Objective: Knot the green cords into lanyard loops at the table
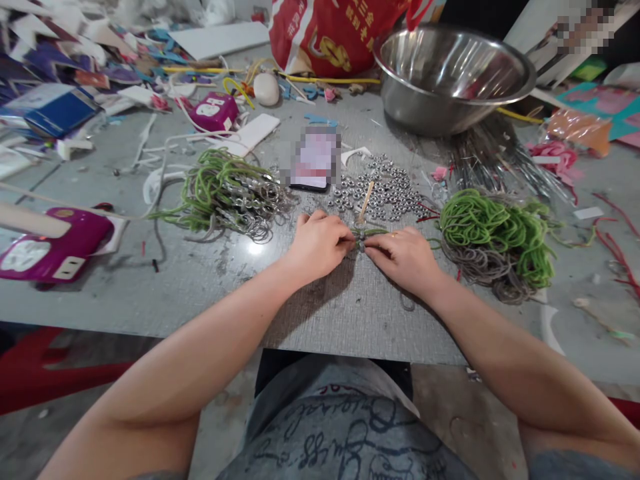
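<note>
My left hand (323, 245) and my right hand (403, 259) meet over the table, each pinching a green and grey cord (361, 245) between fingertips. Something small and silvery sits on the cord between them; its detail is too small to tell. Just beyond the hands lies a spread of silver beads (387, 189), with a thin wooden stick (367, 199) among them. Left of my left hand is a bundle of green and grey cords (220, 190) with silver pieces on it. A thicker heap of green and grey cords (495, 233) rests to the right of my right hand.
A phone (313, 159) lies beyond my left hand. Farther back stand a steel bowl (450, 110) and a red bag (330, 40). Purple devices (215, 111) and scraps (85, 47) occupy the left. Metallic strips (495, 157) lie below the bowl; red cords (617, 250) are far right.
</note>
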### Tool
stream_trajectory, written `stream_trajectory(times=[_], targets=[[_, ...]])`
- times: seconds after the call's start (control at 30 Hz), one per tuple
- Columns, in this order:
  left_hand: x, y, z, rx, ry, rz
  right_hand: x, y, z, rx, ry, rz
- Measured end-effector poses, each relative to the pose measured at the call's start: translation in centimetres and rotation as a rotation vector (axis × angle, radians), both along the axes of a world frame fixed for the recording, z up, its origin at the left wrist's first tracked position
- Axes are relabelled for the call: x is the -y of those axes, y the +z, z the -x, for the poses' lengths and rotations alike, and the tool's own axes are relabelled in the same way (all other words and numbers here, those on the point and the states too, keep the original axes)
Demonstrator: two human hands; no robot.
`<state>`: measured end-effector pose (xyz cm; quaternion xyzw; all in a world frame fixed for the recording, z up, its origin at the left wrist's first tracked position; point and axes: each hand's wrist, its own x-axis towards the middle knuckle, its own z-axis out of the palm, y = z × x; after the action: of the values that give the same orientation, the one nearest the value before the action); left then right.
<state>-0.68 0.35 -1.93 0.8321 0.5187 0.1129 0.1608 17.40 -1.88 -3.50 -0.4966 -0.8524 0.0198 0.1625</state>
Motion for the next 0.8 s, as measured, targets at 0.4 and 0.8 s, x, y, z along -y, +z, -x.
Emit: stream_trajectory(times=[0.4,0.8], targets=[[0.12,-0.39,0.32,-0.016,-0.113,-0.117,-0.06,0.15,0.02,0.006,0.019,0.022],[0.23,-0.52,-0.15,-0.021,-0.068,-0.105,-0.15,-0.08,0.17,0.008,0.034,-0.004]])
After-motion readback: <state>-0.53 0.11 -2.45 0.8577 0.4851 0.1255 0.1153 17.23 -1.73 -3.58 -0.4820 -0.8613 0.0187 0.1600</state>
